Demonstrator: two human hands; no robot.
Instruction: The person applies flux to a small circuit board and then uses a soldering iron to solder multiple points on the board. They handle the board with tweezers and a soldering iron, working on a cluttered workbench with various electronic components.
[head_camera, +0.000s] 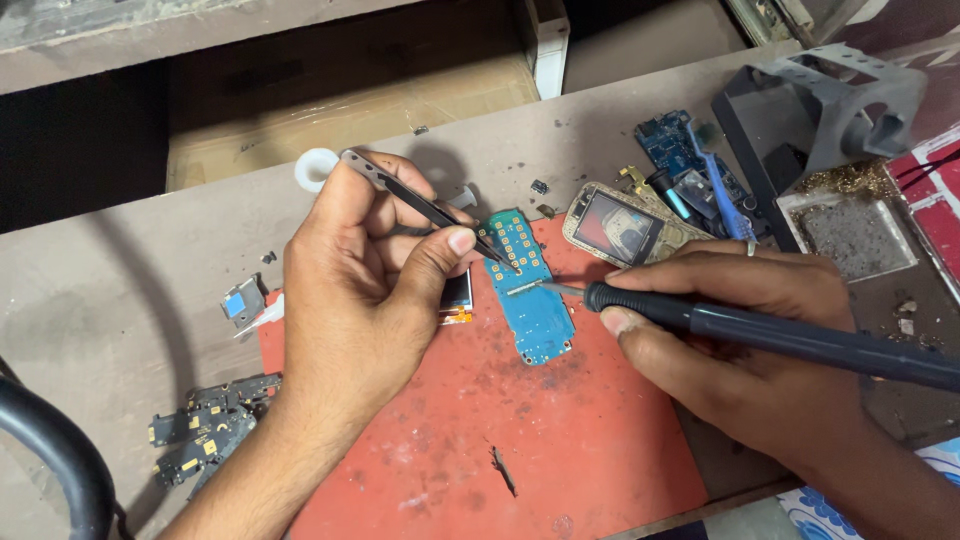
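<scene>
Your left hand (365, 275) comes in from the lower left, forearm bare, wrist bent so the back of the hand faces up. Its thumb (440, 255) presses against the curled forefinger in a tight pinch, the other fingers folded beneath. Your right hand (730, 340) enters from the lower right corner, lying lower and flatter, knuckles up. Its thumb and forefinger close in a pen-like grip, fingertips pointing left toward your left hand. The two hands sit near each other, not touching.
</scene>
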